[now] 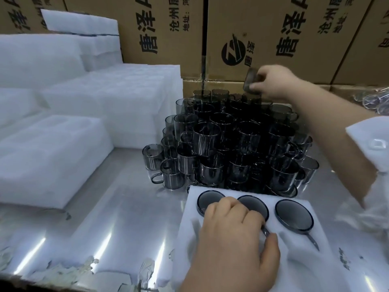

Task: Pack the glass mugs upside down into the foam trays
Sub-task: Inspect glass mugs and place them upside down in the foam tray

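Our right hand point(273, 82) grips one smoky grey glass mug point(251, 80) above the stacked pile of grey glass mugs point(231, 144) on the shiny steel table point(105, 218). Our left hand point(231, 239) pinches the handle of the middle mug point(255, 204), one of three standing upside down in the white foam tray point(305, 262).

The cardboard boxes point(160, 28) at the back carry black Chinese print turned sideways: large 唐泽, then smaller lines 沧州唐 and 地址:河, cut off at the frame edge. A round striped logo point(233, 50) stands beside small 唐泽.
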